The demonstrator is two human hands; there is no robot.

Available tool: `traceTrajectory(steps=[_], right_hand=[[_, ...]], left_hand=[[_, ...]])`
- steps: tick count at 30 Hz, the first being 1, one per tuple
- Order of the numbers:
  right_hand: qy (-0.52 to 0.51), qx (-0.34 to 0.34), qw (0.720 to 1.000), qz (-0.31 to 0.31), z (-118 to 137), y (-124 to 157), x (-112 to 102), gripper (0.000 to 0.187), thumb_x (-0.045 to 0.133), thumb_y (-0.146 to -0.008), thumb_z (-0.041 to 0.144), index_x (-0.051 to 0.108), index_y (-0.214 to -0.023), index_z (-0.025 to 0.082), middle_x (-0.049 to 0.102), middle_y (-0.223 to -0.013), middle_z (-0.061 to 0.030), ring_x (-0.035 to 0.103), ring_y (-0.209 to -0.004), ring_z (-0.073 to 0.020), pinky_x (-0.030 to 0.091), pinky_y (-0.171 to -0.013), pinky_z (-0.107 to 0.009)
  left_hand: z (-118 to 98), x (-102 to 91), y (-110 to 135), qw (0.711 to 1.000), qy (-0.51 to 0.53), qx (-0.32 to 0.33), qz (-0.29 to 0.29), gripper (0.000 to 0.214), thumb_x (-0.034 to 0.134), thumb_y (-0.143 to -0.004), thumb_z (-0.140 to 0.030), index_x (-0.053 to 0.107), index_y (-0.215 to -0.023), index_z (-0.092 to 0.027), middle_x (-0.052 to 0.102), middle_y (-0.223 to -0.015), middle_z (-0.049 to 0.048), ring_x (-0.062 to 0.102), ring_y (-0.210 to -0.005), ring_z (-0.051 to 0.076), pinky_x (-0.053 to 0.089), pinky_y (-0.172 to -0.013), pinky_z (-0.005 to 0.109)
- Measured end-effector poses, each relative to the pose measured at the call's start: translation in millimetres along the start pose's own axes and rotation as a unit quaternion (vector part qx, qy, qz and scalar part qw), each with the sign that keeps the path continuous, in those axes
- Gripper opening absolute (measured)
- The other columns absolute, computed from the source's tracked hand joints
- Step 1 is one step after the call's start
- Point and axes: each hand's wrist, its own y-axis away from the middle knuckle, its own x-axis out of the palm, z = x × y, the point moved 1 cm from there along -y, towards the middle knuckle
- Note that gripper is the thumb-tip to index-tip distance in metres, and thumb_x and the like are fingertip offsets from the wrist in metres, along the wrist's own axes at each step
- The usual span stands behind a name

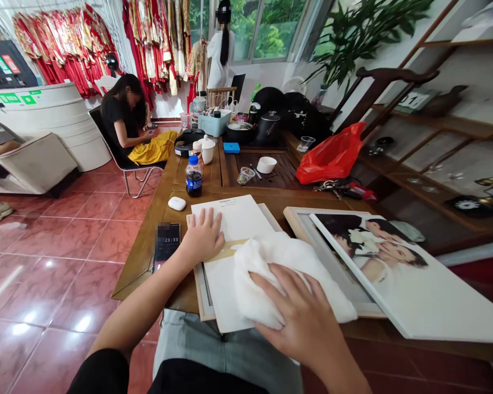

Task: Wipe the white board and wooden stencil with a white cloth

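My left hand point(203, 236) lies flat with fingers spread on a white sheet point(234, 219) that rests on a light wooden picture frame point(200, 295) at the table's near edge. My right hand point(302, 314) presses a crumpled white cloth point(271, 268) onto the same sheet, fingers curled over the cloth. To the right a large printed photo panel point(411, 284) of a couple leans across a second frame point(299, 219).
A phone point(166, 243) and white earbud case point(177, 203) lie left of my hand. A cola bottle point(194, 176), tea tray with bowls point(267, 164), red plastic bag point(332, 156) and kettle stand farther back. A seated person point(125, 120) is at the far left; shelves on the right.
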Motion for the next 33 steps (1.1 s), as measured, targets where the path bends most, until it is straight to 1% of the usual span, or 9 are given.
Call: traceTrajectory(steps=[5,9,11,14,15,20,22,27,33], right_hand=[[-0.031,0.039,0.996,-0.068,-27.8,-0.5,-2.3,0.054,0.056,-0.085,0.046,0.056,-0.133,0.022,0.061,-0.123,-0.0153,0.062,-0.108,-0.0344,0.047,-0.088,-0.047],[-0.085,0.095,0.986,-0.107,-55.1,-19.9,-1.5,0.051,0.053,-0.088,0.043,0.056,-0.135,0.026,0.063,-0.127,-0.0114,0.064,-0.110,-0.0331,0.051,-0.088,-0.045],[-0.092,0.120,0.985,-0.084,-68.0,-38.3,0.1,0.050,0.053,-0.087,0.043,0.059,-0.134,0.026,0.062,-0.130,-0.0109,0.064,-0.111,-0.0332,0.051,-0.089,-0.045],[-0.072,0.127,0.989,0.026,-79.7,-71.8,8.4,0.054,0.055,-0.088,0.046,0.060,-0.136,0.022,0.061,-0.134,-0.0132,0.059,-0.120,-0.0356,0.048,-0.096,-0.047],[-0.060,0.119,0.988,0.074,-81.5,-82.2,13.6,0.056,0.055,-0.088,0.047,0.059,-0.138,0.022,0.060,-0.135,-0.0137,0.058,-0.121,-0.0362,0.047,-0.097,-0.049],[-0.060,0.070,0.985,0.148,-82.8,-113.4,45.5,0.056,0.061,-0.086,0.048,0.061,-0.137,0.026,0.061,-0.137,-0.0145,0.057,-0.120,-0.0357,0.044,-0.099,-0.053],[-0.065,0.046,0.982,0.170,-82.7,-117.2,53.6,0.057,0.063,-0.085,0.049,0.062,-0.137,0.025,0.059,-0.140,-0.0163,0.053,-0.126,-0.0366,0.042,-0.100,-0.054],[-0.073,0.009,0.978,0.194,-83.2,-121.6,54.0,0.063,0.065,-0.085,0.051,0.056,-0.142,0.026,0.053,-0.147,-0.0164,0.046,-0.135,-0.0350,0.038,-0.105,-0.055],[-0.059,0.035,0.977,0.200,-95.6,-123.0,54.6,0.064,0.064,-0.085,0.052,0.055,-0.144,0.030,0.053,-0.147,-0.0143,0.051,-0.130,-0.0368,0.041,-0.102,-0.055]], left_hand=[[-0.1,0.2,-0.5,1.000,-0.002,-0.005,0.018,0.059,0.032,-0.104,-0.036,0.035,-0.156,-0.009,0.032,-0.164,0.0217,0.032,-0.151,0.041,0.033,-0.118,0.060],[-0.1,-0.2,-1.2,1.000,0.005,-0.005,0.026,0.059,0.031,-0.105,-0.036,0.034,-0.157,-0.007,0.030,-0.164,0.0222,0.030,-0.152,0.042,0.032,-0.118,0.061],[0.6,-1.8,-0.9,1.000,0.015,-0.001,0.027,0.059,0.030,-0.105,-0.038,0.035,-0.156,-0.009,0.029,-0.165,0.0211,0.030,-0.152,0.041,0.031,-0.118,0.062],[3.1,-6.5,0.6,0.998,0.048,0.009,0.048,0.065,0.027,-0.106,-0.050,0.033,-0.158,-0.011,0.025,-0.166,0.0207,0.025,-0.154,0.040,0.026,-0.121,0.062],[4.2,-8.4,1.3,0.996,0.064,0.016,0.061,0.070,0.026,-0.105,-0.056,0.031,-0.158,-0.010,0.023,-0.167,0.0211,0.022,-0.155,0.039,0.023,-0.122,0.062],[9.7,-14.2,4.2,0.985,0.118,0.042,0.119,0.116,0.034,-0.081,-0.093,0.021,-0.161,-0.010,0.008,-0.168,0.0232,0.007,-0.157,0.041,0.011,-0.124,0.064],[10.6,-15.0,4.6,0.983,0.121,0.047,0.133,0.127,0.039,-0.073,-0.098,0.019,-0.161,-0.008,0.004,-0.168,0.0233,0.002,-0.157,0.042,0.008,-0.124,0.064],[10.3,-15.8,4.5,0.979,0.122,0.049,0.158,0.127,0.038,-0.074,-0.097,0.019,-0.160,-0.006,0.000,-0.169,0.0230,-0.003,-0.157,0.041,0.007,-0.124,0.063],[10.4,-16.1,3.7,0.976,0.134,0.041,0.164,0.137,0.045,-0.069,-0.098,0.007,-0.162,-0.006,-0.004,-0.168,0.0219,-0.007,-0.157,0.040,0.003,-0.125,0.063]])
